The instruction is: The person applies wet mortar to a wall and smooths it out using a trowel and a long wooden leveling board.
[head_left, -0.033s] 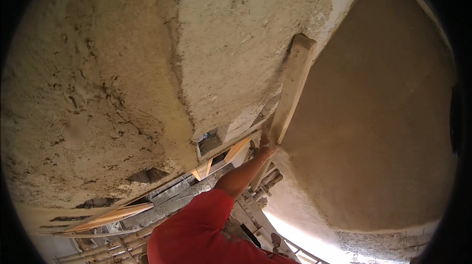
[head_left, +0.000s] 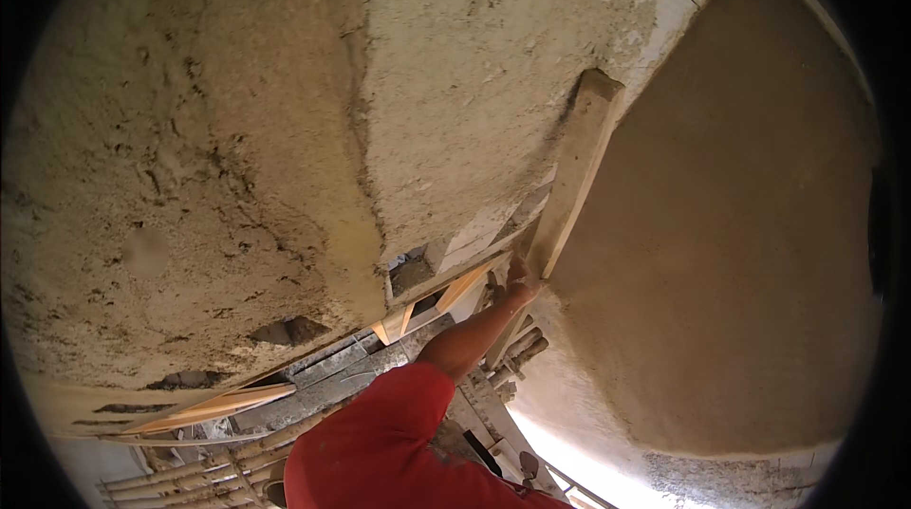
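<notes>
My left hand (head_left: 520,281), bare-armed below a red sleeve, reaches up and to the right. Its fingers are closed at the lower end of a long wooden board (head_left: 576,167); part of the grip is hidden by the hand and the board's edge. The board leans at a slant along the corner where the rough, pale plastered surface (head_left: 493,63) meets the smooth brown plastered wall (head_left: 731,224). Its far end is smeared with mortar. My right hand is outside the picture.
Wooden planks (head_left: 332,376) and tied poles (head_left: 199,476) lie below, to the left of my arm. Light wooden wedge-shaped pieces (head_left: 213,407) sit under the rough surface's lower edge. A broken hole (head_left: 410,272) shows near that edge. Bright light enters at lower right.
The whole view has shifted slightly, so surfaces appear a little farther right and lower. My left hand stays on the board, with no clear movement against the wall.
</notes>
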`<control>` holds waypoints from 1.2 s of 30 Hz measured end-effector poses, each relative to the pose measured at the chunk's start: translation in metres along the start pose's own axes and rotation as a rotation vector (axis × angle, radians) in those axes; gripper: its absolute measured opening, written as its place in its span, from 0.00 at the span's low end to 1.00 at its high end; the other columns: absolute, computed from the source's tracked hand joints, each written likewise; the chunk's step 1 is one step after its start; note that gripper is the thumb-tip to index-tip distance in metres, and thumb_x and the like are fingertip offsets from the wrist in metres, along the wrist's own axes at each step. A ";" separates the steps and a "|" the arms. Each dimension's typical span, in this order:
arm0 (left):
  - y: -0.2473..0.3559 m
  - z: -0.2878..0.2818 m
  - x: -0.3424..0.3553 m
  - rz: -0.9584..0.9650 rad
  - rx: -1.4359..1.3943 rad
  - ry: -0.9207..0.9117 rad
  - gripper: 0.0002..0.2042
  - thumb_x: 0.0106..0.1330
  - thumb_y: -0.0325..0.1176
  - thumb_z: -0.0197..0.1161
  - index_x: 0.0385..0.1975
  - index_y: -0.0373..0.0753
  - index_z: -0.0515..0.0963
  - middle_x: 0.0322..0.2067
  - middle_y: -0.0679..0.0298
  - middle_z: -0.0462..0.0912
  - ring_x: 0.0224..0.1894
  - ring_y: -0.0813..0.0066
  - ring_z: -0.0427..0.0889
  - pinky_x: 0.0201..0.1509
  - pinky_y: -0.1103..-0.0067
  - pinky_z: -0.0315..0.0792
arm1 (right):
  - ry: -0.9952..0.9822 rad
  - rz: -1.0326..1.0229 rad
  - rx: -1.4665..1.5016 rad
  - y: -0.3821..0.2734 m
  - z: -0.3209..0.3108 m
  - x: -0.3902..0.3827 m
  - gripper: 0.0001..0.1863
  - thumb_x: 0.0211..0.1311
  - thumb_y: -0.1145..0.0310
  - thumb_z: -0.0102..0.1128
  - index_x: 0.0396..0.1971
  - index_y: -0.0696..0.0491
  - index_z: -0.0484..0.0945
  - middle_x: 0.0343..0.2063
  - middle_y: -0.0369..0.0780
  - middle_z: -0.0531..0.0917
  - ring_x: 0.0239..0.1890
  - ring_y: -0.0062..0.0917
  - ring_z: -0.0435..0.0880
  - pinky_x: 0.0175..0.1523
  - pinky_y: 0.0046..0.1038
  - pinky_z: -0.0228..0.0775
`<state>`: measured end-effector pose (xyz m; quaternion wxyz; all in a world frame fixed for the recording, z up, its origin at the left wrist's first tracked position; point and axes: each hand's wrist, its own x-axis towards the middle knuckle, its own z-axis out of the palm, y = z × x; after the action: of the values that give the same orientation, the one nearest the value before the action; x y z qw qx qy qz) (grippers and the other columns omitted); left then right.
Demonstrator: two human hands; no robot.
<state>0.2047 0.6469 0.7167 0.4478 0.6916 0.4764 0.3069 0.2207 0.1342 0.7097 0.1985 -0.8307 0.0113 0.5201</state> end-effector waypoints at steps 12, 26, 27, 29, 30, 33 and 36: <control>-0.033 -0.094 -0.119 -0.157 0.120 -0.210 0.49 0.53 0.47 0.69 0.71 0.37 0.46 0.65 0.41 0.59 0.66 0.45 0.62 0.71 0.63 0.55 | -0.231 -0.131 -0.389 -0.176 0.053 0.072 0.23 0.56 0.43 0.61 0.25 0.50 0.74 0.14 0.34 0.71 0.13 0.20 0.70 0.15 0.26 0.60; -0.306 -0.294 -0.469 -0.720 0.555 0.251 0.13 0.66 0.41 0.53 0.38 0.41 0.81 0.35 0.51 0.83 0.40 0.49 0.82 0.41 0.58 0.76 | -0.278 -0.235 -0.617 -0.268 0.058 0.087 0.17 0.57 0.51 0.64 0.24 0.47 0.72 0.16 0.31 0.70 0.15 0.20 0.72 0.16 0.26 0.63; -0.314 -0.296 -0.507 -0.876 0.362 0.478 0.12 0.66 0.38 0.52 0.37 0.37 0.79 0.34 0.48 0.82 0.39 0.45 0.81 0.43 0.56 0.74 | -0.297 -0.261 -0.623 -0.273 0.060 0.092 0.16 0.57 0.52 0.65 0.24 0.47 0.71 0.16 0.31 0.70 0.16 0.20 0.72 0.16 0.26 0.63; -0.314 -0.306 -0.542 -0.859 0.490 0.414 0.10 0.63 0.33 0.52 0.36 0.35 0.77 0.33 0.43 0.82 0.42 0.43 0.80 0.47 0.55 0.72 | -0.322 -0.349 -0.593 -0.285 0.063 0.101 0.15 0.56 0.53 0.67 0.25 0.47 0.72 0.15 0.31 0.70 0.15 0.19 0.72 0.16 0.25 0.62; -0.326 -0.305 -0.580 -1.076 0.217 0.560 0.09 0.61 0.33 0.54 0.35 0.35 0.77 0.31 0.44 0.82 0.40 0.44 0.81 0.49 0.54 0.71 | -0.346 -0.349 -0.526 -0.291 0.086 0.080 0.10 0.61 0.63 0.61 0.25 0.51 0.74 0.15 0.34 0.72 0.14 0.21 0.73 0.16 0.26 0.62; -0.320 -0.298 -0.600 -1.203 -0.088 0.551 0.09 0.60 0.30 0.58 0.38 0.34 0.77 0.34 0.50 0.83 0.36 0.57 0.84 0.34 0.62 0.77 | -0.383 -0.398 -0.681 -0.305 0.106 0.022 0.27 0.55 0.38 0.62 0.17 0.46 0.71 0.08 0.31 0.66 0.08 0.18 0.65 0.13 0.24 0.54; -0.323 -0.289 -0.640 -1.076 0.062 0.404 0.11 0.63 0.32 0.58 0.41 0.33 0.76 0.28 0.56 0.81 0.27 0.69 0.83 0.18 0.74 0.73 | -0.411 -0.366 -0.640 -0.271 0.108 0.044 0.30 0.52 0.33 0.62 0.21 0.48 0.74 0.09 0.32 0.68 0.08 0.18 0.65 0.14 0.25 0.53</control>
<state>-0.3944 0.1902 0.5422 0.4203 0.2924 0.8461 0.1480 0.2093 0.4293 0.7166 0.0175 -0.7177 -0.3383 0.6084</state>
